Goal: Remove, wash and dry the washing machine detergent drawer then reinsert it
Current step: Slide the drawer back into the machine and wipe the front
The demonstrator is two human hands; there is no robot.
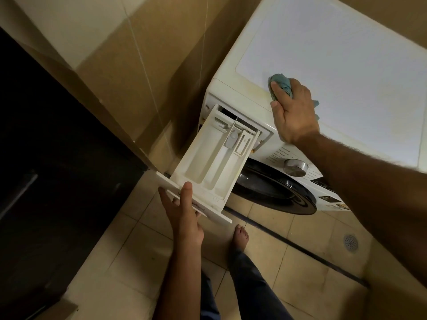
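Detergent drawer (208, 162) pulled far out of washing machine (242, 100), rear end in slot. Left hand (182, 211) grips its front panel, thumb on top. Right hand (292, 112) clutches blue cloth (280, 85) on machine top.

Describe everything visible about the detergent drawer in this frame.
The drawer is white, plastic-looking, long and rectangular, split lengthwise into compartments, with a grey cap piece near its back. It sticks far out of its slot at the washer's upper front corner, its rear end inside the opening, above the dark door. Its flat front panel carries small dark lettering. The left hand grips that panel, thumb on top and fingers beneath. Nothing else touches it; whether it is wet cannot be told.
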